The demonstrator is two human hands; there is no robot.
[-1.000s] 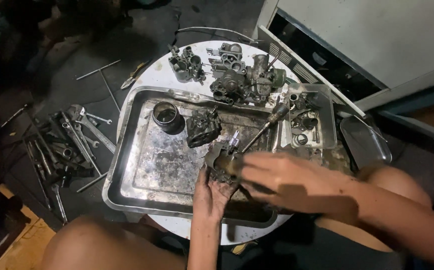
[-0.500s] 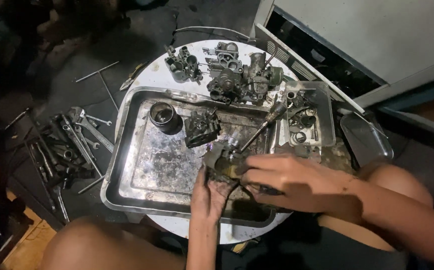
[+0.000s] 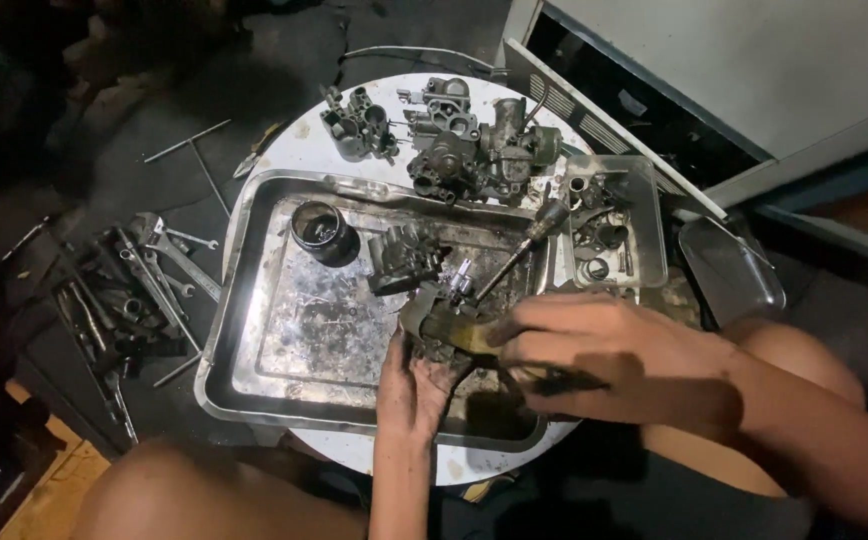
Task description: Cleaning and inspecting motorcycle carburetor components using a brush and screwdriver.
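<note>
My left hand (image 3: 416,385) cups a grimy metal carburetor body (image 3: 432,312) from below, over the near right part of a dirty steel tray (image 3: 254,380). My right hand (image 3: 604,355) lies across the part's right side, fingers closed around a thin dark tool whose tip is hidden. A screwdriver (image 3: 519,250) leans on the tray's far right edge, just beyond both hands. Another dark carburetor piece (image 3: 402,262) and a black cup (image 3: 322,232) sit in the tray.
The tray rests on a round white table (image 3: 284,140) with several carburetor bodies (image 3: 474,150) at the back and a clear parts box (image 3: 614,225) on the right. Wrenches and sockets (image 3: 124,290) lie on the floor at left. A white cabinet (image 3: 754,70) stands behind.
My right hand has slid a little to the left over the part. The left hand keeps the same hold under it.
</note>
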